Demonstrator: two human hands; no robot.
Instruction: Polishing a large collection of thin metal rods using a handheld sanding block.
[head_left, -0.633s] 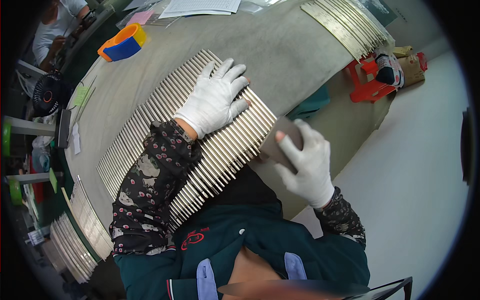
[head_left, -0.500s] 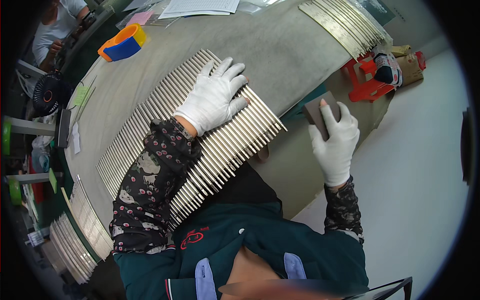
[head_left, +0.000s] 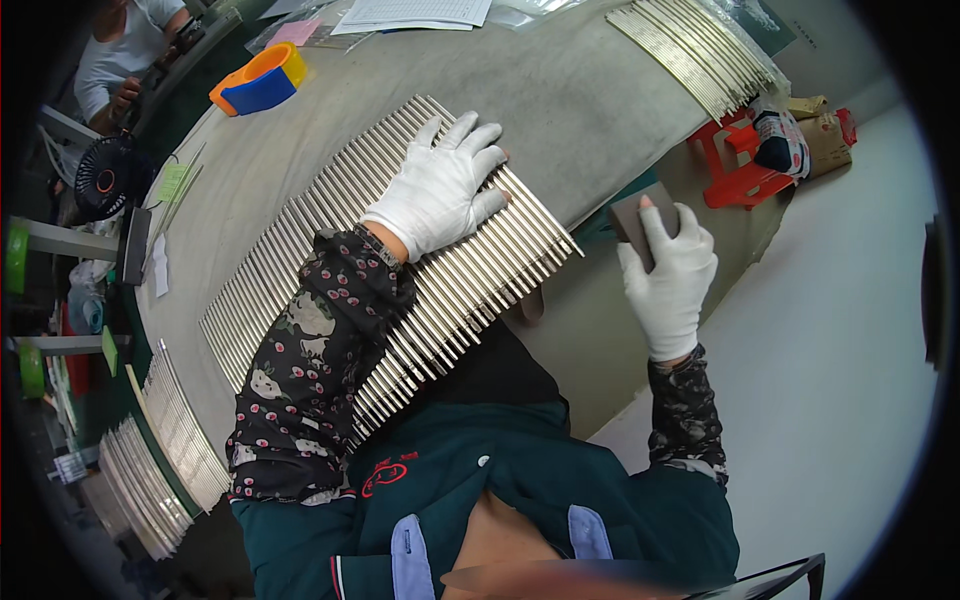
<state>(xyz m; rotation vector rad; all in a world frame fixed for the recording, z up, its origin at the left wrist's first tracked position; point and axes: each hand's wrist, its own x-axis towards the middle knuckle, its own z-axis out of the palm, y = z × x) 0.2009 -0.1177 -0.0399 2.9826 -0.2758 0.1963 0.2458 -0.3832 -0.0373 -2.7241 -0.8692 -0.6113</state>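
Note:
My left hand (head_left: 440,190), in a white glove, lies flat with fingers spread on a long row of thin metal rods (head_left: 300,250) laid side by side on the grey table (head_left: 590,90). My right hand (head_left: 672,275), also gloved, is off the table's edge to the right and holds a small brown-grey flat block (head_left: 640,215) upright between fingers and thumb. The block is apart from the rods' ends.
More rod bundles lie at the far right (head_left: 700,55) and at the near left edge (head_left: 160,460). An orange and blue tape roll (head_left: 255,80) and papers (head_left: 415,12) sit at the back. A red stool (head_left: 745,170) stands on the floor. Another person (head_left: 125,60) sits far left.
My right hand with the block has swung away from the rods' ends, out to the right and up. The left hand has stayed flat on the rods.

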